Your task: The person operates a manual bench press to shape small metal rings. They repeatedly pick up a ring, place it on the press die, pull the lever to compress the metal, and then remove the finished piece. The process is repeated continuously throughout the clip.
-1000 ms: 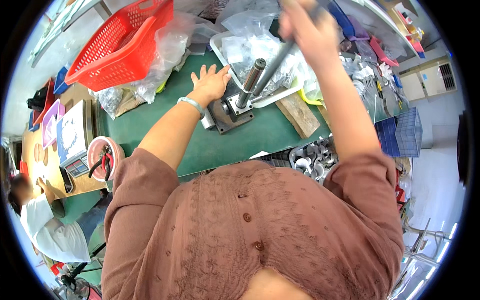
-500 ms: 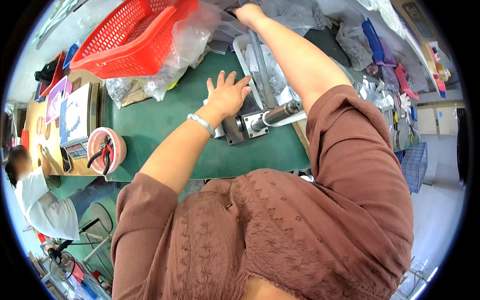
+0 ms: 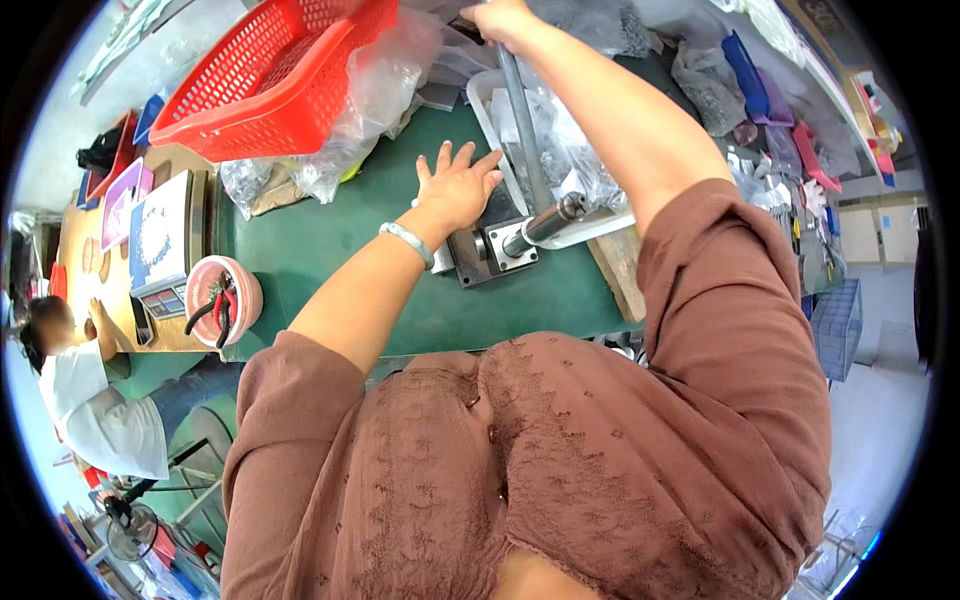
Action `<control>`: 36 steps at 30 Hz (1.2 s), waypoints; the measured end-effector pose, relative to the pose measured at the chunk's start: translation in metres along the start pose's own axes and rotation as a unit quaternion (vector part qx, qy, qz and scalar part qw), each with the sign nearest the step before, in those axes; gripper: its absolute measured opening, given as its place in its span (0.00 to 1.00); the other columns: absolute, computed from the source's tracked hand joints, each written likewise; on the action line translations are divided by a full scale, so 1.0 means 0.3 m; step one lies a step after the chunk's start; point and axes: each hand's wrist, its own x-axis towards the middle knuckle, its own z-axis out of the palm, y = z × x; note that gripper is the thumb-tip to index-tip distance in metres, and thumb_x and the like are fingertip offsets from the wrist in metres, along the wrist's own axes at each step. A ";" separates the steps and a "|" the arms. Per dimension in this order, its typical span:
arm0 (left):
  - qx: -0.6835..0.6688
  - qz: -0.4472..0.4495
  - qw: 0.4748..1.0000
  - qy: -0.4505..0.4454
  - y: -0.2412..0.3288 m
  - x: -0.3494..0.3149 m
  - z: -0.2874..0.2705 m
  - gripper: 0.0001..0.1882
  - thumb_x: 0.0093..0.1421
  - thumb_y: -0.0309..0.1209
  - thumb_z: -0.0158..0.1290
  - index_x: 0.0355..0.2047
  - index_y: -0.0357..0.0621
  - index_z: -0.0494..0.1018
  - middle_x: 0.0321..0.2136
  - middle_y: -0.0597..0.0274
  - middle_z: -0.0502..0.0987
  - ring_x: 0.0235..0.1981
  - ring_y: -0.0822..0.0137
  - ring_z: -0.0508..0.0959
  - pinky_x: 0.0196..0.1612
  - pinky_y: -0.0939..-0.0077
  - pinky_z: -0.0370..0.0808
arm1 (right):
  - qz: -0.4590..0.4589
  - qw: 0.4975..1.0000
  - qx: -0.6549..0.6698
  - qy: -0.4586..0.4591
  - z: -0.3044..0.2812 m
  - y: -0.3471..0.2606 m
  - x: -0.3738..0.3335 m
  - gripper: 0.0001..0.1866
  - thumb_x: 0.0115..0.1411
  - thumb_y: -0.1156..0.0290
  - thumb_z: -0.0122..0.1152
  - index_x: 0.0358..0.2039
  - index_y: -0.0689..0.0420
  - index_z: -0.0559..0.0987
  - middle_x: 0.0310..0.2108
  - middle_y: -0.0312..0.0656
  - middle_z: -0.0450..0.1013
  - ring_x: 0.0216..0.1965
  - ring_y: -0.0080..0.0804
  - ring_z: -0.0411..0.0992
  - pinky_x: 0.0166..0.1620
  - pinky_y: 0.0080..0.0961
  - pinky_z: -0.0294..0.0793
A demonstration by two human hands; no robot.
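My right hand [image 3: 500, 22] is closed round the far end of a long grey metal lever [image 3: 522, 125], with part of its grip cut off by the picture's upper edge. The lever slants down to a small hand press [image 3: 495, 252] with a square metal plate and a round shaft. My left hand [image 3: 456, 192] lies palm down with fingers spread, at the press's left side, hiding part of it. Nothing shows in that hand. A white tray [image 3: 572, 238] holding clear plastic bags [image 3: 570, 160] stands just behind and right of the press.
A red basket [image 3: 250, 115] stands far left beside clear plastic bags. Nearer are a pink pot [image 3: 250, 300] with pliers [image 3: 218, 308] and a scale [image 3: 160, 240]. A wooden board [image 3: 618, 270] lies right of the press. A person in white [image 3: 95, 410] sits at the left.
The view has shifted slightly. My right forearm sits a little farther right, showing more of the tray and bags. Both hands keep their places on the lever and beside the press.
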 end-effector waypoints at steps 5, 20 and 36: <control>-0.011 -0.005 1.000 -0.009 -0.004 0.007 -0.004 0.24 0.67 0.49 0.29 0.63 0.67 0.54 0.65 0.59 0.52 0.67 0.49 0.45 0.63 0.38 0.42 | -0.120 0.988 0.091 0.032 -0.305 -0.241 -0.411 0.15 0.54 0.63 0.61 0.19 0.61 0.73 0.14 0.42 0.70 0.13 0.29 0.66 0.18 0.29 0.64; -0.025 0.006 0.999 -0.033 -0.003 0.009 -0.009 0.25 0.67 0.48 0.29 0.64 0.68 0.52 0.65 0.57 0.50 0.67 0.48 0.45 0.63 0.37 0.40 | -0.232 0.966 0.071 0.089 -0.392 0.188 -1.735 0.13 0.60 0.62 0.57 0.31 0.60 0.76 0.44 0.50 0.74 0.52 0.48 0.67 0.55 0.45 0.61; 0.014 0.011 1.000 -0.026 0.003 0.015 0.003 0.24 0.68 0.49 0.28 0.64 0.70 0.52 0.65 0.58 0.52 0.67 0.49 0.45 0.63 0.37 0.42 | -0.171 0.964 -0.081 0.188 -0.174 -0.126 -0.241 0.28 0.54 0.56 0.59 0.44 0.68 0.70 0.41 0.64 0.71 0.46 0.58 0.69 0.49 0.43 0.69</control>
